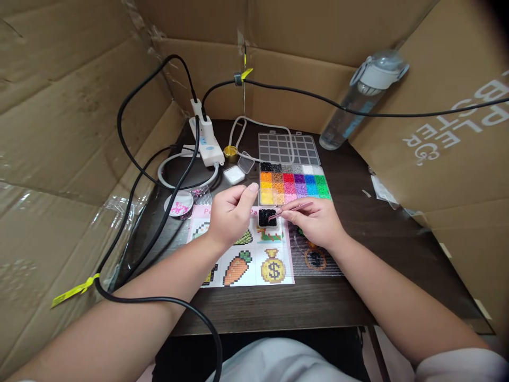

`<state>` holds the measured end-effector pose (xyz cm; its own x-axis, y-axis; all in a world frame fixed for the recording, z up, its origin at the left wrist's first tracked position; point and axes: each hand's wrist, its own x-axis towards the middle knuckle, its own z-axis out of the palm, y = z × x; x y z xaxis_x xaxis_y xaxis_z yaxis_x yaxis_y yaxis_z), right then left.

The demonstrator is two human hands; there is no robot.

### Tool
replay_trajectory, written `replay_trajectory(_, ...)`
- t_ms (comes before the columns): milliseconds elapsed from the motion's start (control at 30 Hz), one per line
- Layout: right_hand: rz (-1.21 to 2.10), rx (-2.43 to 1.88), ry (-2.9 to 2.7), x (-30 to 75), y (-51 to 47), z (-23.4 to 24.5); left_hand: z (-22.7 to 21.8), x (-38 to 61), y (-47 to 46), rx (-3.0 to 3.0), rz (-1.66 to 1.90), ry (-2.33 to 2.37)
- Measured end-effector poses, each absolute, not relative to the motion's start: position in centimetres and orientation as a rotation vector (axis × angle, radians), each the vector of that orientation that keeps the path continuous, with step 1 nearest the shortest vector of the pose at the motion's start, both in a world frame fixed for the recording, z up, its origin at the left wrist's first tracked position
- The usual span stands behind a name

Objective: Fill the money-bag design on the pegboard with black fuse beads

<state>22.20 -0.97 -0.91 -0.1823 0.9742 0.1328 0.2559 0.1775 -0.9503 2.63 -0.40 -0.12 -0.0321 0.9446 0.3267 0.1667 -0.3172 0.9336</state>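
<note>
My right hand (316, 220) pinches a pair of pinkish metal tweezers (296, 208). Their tips reach into a small clear box of black beads (266, 217), whose lid stands open behind it. Just left of the box, my left hand (230, 215) is curled closed with the thumb on top; whatever its fingers hold, if anything, is hidden. Under the hands lies a pattern sheet (256, 278) with pixel pictures, including a carrot and a money bag. Partly beneath my right hand, a clear pegboard (332, 267) carries orange, black and green beads.
Behind the hands sits a bead case (304, 185) of many colours, its gridded lid (288, 148) laid back. A white power strip (209, 143), black cables (167, 220), a dish of pink beads (178, 204) and a white bead box (234, 175) are at left. A water bottle (353, 106) leans back right.
</note>
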Motion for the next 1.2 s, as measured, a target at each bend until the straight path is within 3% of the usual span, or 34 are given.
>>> replay_trajectory(1200, 1.079, -1.164, -1.574, 22.07, -1.00, -1.01, 0.00, 2.81, -0.57, 1.534, 1.414, 1.189)
